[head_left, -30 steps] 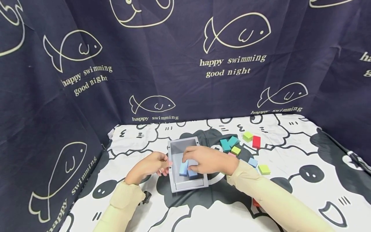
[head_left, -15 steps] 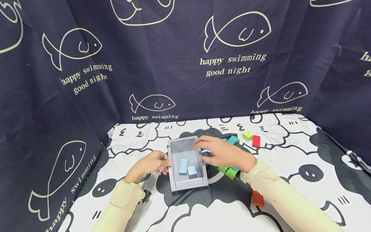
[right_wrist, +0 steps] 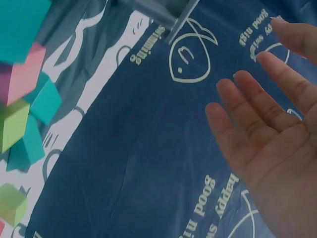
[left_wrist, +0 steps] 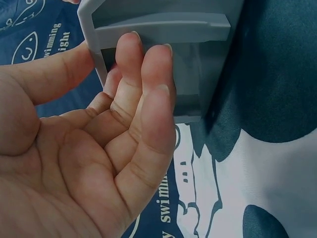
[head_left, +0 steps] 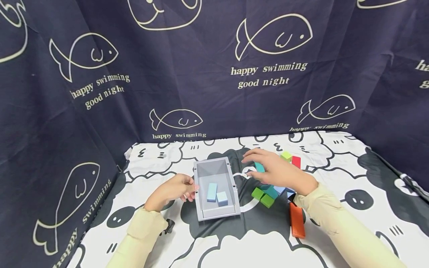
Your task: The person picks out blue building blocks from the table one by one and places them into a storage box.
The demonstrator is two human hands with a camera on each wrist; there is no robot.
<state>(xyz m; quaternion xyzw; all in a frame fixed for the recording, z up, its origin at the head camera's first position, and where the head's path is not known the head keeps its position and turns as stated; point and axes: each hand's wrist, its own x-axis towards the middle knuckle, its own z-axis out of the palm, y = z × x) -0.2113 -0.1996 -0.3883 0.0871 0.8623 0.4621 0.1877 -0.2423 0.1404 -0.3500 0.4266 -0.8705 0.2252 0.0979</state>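
Note:
A grey open-topped box (head_left: 218,216) stands on the cloth and holds two light blue blocks, a long one (head_left: 212,192) and a shorter one (head_left: 222,198). My left hand (head_left: 174,190) grips the box's left side. In the left wrist view its thumb lies on the rim (left_wrist: 86,20) and its curled fingertips (left_wrist: 157,64) touch the outer wall. To the right of the box, my right hand (head_left: 276,169) hovers over loose blocks with nothing in it. Its fingers are spread and relaxed in the right wrist view.
Green blocks (head_left: 267,201), teal blocks (head_left: 259,167) and a red block (head_left: 296,161) lie right of the box. An orange-red block (head_left: 297,220) is by the right forearm. A pink block (right_wrist: 27,67) shows in the right wrist view. A dark patterned curtain (head_left: 214,74) hangs behind.
My right hand has come up out of the box and moved right, over the loose blocks, leaving the two blue blocks inside. The left hand and the box have stayed in place.

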